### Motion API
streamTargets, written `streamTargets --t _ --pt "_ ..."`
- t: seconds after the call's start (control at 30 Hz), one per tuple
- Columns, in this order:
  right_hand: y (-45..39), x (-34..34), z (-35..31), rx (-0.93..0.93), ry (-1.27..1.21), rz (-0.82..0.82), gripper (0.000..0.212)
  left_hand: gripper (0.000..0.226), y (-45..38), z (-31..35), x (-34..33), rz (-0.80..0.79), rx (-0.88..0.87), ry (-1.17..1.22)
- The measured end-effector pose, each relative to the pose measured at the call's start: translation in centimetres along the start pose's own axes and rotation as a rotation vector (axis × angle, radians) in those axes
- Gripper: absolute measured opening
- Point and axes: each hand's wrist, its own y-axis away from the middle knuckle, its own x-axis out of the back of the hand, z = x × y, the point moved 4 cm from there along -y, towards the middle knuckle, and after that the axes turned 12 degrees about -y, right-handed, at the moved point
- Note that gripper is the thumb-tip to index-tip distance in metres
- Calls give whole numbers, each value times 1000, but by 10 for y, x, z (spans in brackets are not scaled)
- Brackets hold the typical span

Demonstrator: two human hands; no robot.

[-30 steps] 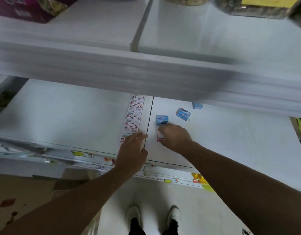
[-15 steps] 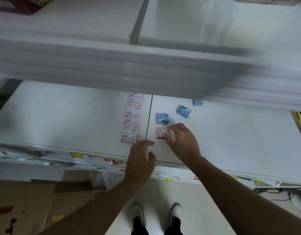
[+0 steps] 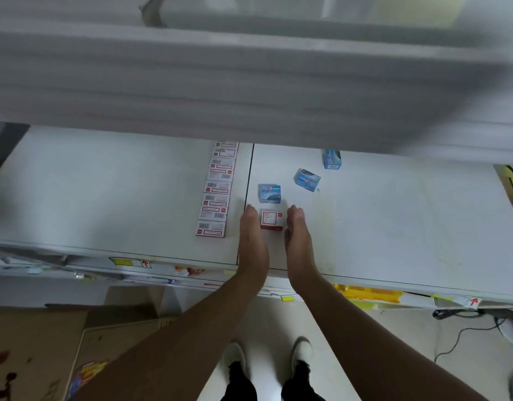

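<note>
- The shelf (image 3: 105, 183) has a smooth, white, painted-looking top with a dull matt finish; its right panel is faintly scuffed.
- The small red-and-white box (image 3: 271, 219) is smooth printed card with a slight satin look.
- The blue boxes (image 3: 269, 193) are printed card too, a shade glossier.
- The row of red-and-white boxes (image 3: 217, 192) is the same smooth printed card.
- The stickers (image 3: 125, 261) on the shelf edge look like thin paper, ragged in places.
- The brown carton (image 3: 41, 342) is matt, rough cardboard, stained.
- The floor (image 3: 394, 357) is smooth and pale, with a faint shine.
</note>
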Motion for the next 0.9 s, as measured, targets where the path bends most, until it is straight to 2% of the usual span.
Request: streamTargets --t 0.17,0.37,0.63,0.73,0.8,0.9 --pt "-18 -13 -3 25 -1 -57 57 52 -7 8 -13 -55 -24 87" --pt "-36 -23 -13 52 63 -77 56 48 -25 20 -20 -19 -48 75" --pt "-46 -24 -19 74 137 -79 52 58 -40 21 -25 -36 -70 10" --pt "-42 -22 -22 96 199 -63 43 54 -39 25 -19 -7 -126 -83" --pt "-39 -17 -27 122 274 -35 36 47 -38 28 -12 16 -183 -233" --pt "-32 -9 -40 127 371 -12 46 37 -33 36 3 33 -247 -516"
